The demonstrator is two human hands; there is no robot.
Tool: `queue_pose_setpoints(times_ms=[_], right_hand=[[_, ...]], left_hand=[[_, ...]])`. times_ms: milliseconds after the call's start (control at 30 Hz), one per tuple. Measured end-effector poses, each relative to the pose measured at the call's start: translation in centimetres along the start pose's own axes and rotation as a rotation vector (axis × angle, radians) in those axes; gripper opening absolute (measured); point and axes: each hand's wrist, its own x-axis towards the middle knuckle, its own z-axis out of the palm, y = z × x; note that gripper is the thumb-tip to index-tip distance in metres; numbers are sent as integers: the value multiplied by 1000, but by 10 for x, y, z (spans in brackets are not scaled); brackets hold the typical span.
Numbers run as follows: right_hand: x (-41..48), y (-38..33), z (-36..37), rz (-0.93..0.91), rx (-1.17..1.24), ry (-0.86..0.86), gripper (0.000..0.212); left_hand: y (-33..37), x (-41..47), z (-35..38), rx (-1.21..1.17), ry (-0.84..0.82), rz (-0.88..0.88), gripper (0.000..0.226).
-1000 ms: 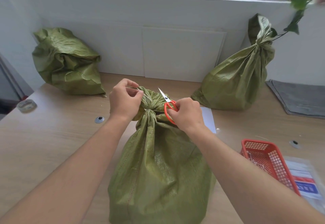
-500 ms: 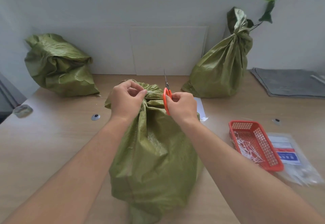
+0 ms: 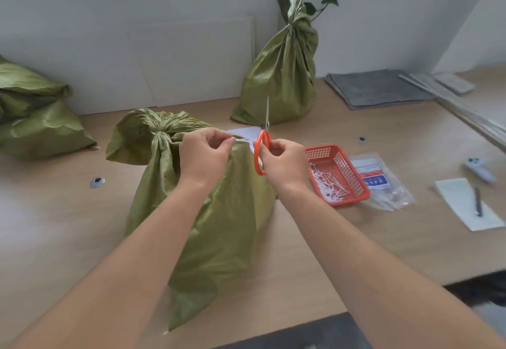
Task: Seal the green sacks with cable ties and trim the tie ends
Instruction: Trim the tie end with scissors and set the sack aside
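A green sack (image 3: 219, 225) leans to the left on the wooden table, its neck (image 3: 160, 136) bunched and tied. My left hand (image 3: 204, 154) pinches a thin white cable tie end (image 3: 242, 139) just right of the neck. My right hand (image 3: 282, 163) grips orange-handled scissors (image 3: 262, 151), blades closed and pointing up, a little right of the tie end. A second sack (image 3: 282, 74), tied at the top, stands at the back against the wall. A third sack (image 3: 35, 113) lies crumpled at the far left.
An orange basket (image 3: 339, 173) with white tie pieces sits right of my right hand, next to a clear packet of ties (image 3: 380, 181). A grey mat (image 3: 377, 88), a paper sheet with a pen (image 3: 469, 203) and a white device (image 3: 479, 169) lie at right. A metal grommet (image 3: 97, 182) sits left.
The sack has tipped over to the left and both hands have shifted right of its neck. My left hand now holds the tie end out; the scissors have come away from the knot.
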Motion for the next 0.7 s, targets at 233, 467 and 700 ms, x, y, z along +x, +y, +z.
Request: queue_pose_setpoints(times_ms=[233,467,700], right_hand=[[29,39,-77,-7,25,10,17],[69,94,-157,-17,-25,-52,14],[89,153,-205,53,-76,-61,11]], left_hand=[[35,-21,89,6,-86,-45,7],[51,-43,190,-31,-88,-218,7],[39,-54,269,-155,-95,-386,4]])
